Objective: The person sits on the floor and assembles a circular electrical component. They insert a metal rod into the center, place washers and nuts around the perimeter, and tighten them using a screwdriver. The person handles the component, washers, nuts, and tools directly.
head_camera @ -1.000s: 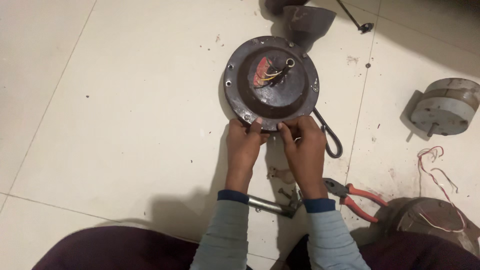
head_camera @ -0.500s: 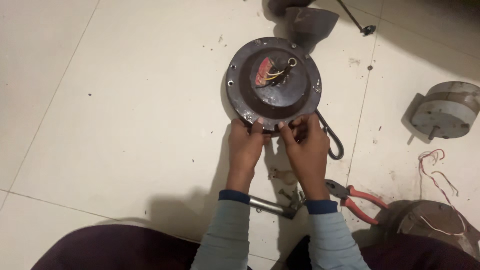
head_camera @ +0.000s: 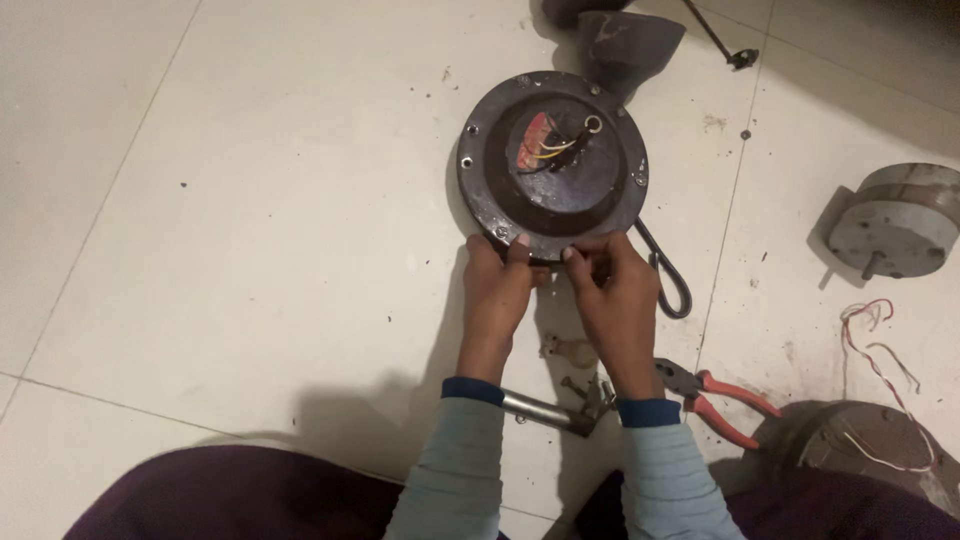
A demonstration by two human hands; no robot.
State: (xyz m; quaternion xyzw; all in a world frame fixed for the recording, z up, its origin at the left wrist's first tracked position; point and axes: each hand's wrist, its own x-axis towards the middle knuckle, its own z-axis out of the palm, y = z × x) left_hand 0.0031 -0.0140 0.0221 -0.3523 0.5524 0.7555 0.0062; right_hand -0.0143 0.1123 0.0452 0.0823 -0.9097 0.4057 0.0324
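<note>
A dark round fan motor housing lies flat on the tiled floor, with red, yellow and white wires coming out of its raised centre. My left hand and my right hand both press their fingertips on the housing's near rim, thumbs and fingers pinched at the edge. What the fingers pinch there is too small to tell. A dark curved loop of cable lies just right of my right hand.
Red-handled pliers lie by my right wrist. A metal tube and small screws lie between my forearms. A grey motor core sits at the right, a dark cover at the top, and a wired winding at the lower right.
Both hands have stayed on the housing's near rim, with only small finger shifts. The housing has hardly moved.
</note>
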